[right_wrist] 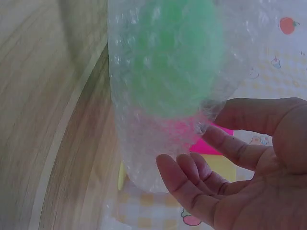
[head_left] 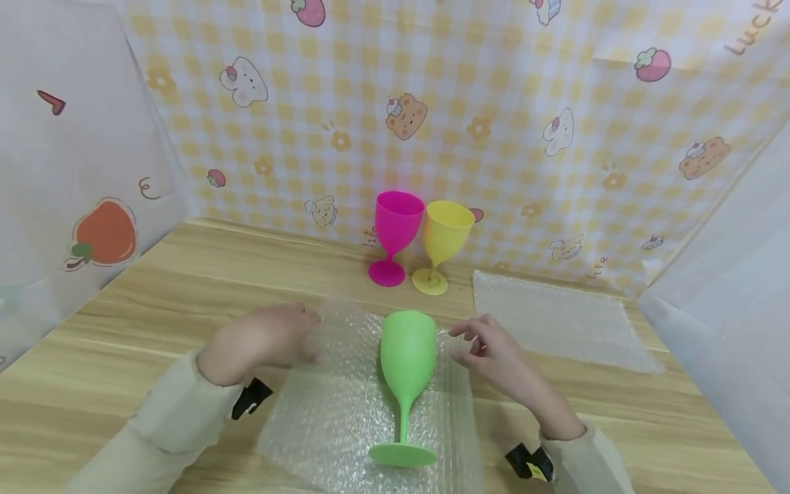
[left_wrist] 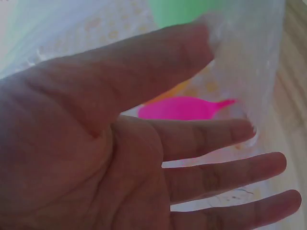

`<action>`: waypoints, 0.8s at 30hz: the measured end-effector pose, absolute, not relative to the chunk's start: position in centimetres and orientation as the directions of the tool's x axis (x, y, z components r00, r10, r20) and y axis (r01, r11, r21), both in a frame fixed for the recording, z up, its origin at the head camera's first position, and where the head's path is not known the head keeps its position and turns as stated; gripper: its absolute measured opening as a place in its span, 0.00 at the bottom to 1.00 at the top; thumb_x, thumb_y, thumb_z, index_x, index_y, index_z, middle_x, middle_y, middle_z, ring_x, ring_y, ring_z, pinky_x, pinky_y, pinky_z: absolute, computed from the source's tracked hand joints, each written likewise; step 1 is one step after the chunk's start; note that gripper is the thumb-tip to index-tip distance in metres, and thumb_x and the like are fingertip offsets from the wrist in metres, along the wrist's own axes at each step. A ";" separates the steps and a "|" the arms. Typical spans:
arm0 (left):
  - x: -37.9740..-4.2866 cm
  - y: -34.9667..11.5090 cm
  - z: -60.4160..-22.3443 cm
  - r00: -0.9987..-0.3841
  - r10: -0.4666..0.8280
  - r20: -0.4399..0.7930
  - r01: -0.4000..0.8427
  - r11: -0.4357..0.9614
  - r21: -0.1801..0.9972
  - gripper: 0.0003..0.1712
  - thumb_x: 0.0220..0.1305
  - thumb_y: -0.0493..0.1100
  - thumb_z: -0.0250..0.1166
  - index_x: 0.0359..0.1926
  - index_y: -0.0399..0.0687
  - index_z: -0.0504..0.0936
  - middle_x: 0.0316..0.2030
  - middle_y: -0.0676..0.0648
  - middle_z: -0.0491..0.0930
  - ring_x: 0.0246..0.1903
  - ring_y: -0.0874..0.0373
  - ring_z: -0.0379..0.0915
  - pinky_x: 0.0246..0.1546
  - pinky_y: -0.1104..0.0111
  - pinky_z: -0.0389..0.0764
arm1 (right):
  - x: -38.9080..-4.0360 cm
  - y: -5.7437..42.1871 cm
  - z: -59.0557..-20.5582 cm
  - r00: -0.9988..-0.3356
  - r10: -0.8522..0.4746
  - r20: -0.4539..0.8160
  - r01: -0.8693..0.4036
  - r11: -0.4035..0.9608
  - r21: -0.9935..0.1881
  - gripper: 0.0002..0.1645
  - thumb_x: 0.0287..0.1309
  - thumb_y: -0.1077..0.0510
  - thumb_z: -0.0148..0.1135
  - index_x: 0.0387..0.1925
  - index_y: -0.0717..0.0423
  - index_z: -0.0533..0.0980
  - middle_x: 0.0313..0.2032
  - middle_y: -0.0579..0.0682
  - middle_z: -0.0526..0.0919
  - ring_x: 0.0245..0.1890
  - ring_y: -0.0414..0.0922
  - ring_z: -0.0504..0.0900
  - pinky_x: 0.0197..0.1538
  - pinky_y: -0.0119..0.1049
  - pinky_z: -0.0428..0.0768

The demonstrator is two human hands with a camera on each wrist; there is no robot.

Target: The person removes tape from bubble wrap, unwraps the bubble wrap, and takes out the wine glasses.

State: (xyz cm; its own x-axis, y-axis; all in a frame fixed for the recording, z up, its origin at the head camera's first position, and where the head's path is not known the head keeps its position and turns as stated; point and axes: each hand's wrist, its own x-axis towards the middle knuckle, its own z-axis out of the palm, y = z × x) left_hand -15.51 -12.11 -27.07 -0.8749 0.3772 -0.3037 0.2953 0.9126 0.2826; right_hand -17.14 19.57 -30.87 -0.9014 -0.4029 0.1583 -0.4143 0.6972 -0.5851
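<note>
A green plastic goblet lies on its side on a sheet of bubble wrap, its bowl away from me and its foot toward me. At the sheet's far left corner is my left hand, blurred in the head view. Its fingers are straight and spread, with the thumb well apart and the film at their tips. My right hand pinches the wrap's far right edge between thumb and forefinger, the other fingers loosely bent. Seen from the right wrist, the wrap stands up in front of the goblet.
Behind stand a magenta goblet and a yellow goblet, side by side and upright near the patterned backdrop. A second bubble wrap sheet lies flat at the back right of the wooden table.
</note>
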 end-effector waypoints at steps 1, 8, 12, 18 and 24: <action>-15.7 -12.5 -27.3 -0.871 0.380 -0.311 0.294 0.911 0.289 0.38 0.57 0.51 0.65 0.62 0.33 0.66 0.61 0.31 0.65 0.61 0.34 0.60 0.60 0.45 0.63 | -17.2 19.7 -30.9 -0.903 -0.403 0.148 -0.409 0.701 -0.584 0.16 0.51 0.66 0.64 0.44 0.61 0.76 0.35 0.57 0.71 0.28 0.40 0.70 0.31 0.27 0.73; -16.7 -14.2 -28.5 -0.852 0.406 -0.331 0.285 0.889 0.358 0.43 0.48 0.49 0.70 0.64 0.42 0.65 0.51 0.39 0.70 0.43 0.49 0.72 0.43 0.51 0.78 | -17.6 20.7 -30.7 -0.910 -0.413 0.028 -0.348 0.727 -0.592 0.25 0.50 0.70 0.61 0.53 0.61 0.70 0.42 0.63 0.69 0.27 0.42 0.74 0.31 0.30 0.75; -17.3 -14.8 -29.2 -0.845 0.432 -0.315 0.312 0.877 0.365 0.47 0.44 0.49 0.72 0.66 0.47 0.63 0.59 0.33 0.63 0.51 0.37 0.68 0.45 0.43 0.75 | -17.7 21.3 -30.6 -0.895 -0.446 -0.018 -0.348 0.722 -0.598 0.32 0.48 0.74 0.60 0.58 0.61 0.66 0.46 0.65 0.68 0.29 0.42 0.75 0.31 0.30 0.76; -18.2 -15.0 -30.5 -0.819 0.478 -0.318 0.360 0.859 0.363 0.52 0.40 0.49 0.74 0.68 0.49 0.60 0.69 0.30 0.45 0.62 0.23 0.45 0.52 0.29 0.56 | -18.4 22.1 -31.3 -0.886 -0.460 -0.055 -0.319 0.692 -0.647 0.41 0.47 0.77 0.58 0.64 0.62 0.57 0.49 0.66 0.69 0.27 0.42 0.73 0.30 0.31 0.75; -18.5 -15.0 -31.2 -0.807 0.457 -0.374 0.328 0.874 0.359 0.55 0.39 0.53 0.74 0.69 0.50 0.58 0.69 0.30 0.43 0.63 0.24 0.43 0.51 0.28 0.55 | -19.5 22.7 -32.5 -0.885 -0.465 -0.041 -0.297 0.629 -0.718 0.45 0.44 0.80 0.56 0.65 0.64 0.54 0.47 0.66 0.68 0.27 0.42 0.72 0.31 0.30 0.76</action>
State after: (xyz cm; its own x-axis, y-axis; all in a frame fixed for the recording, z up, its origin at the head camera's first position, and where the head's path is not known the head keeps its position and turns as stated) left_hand -18.53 -15.01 -31.17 -0.8072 0.4566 -0.3742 0.3277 0.8738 0.3592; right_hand -19.48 22.66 -32.52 -0.8846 -0.4646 -0.0415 -0.2969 0.6294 -0.7181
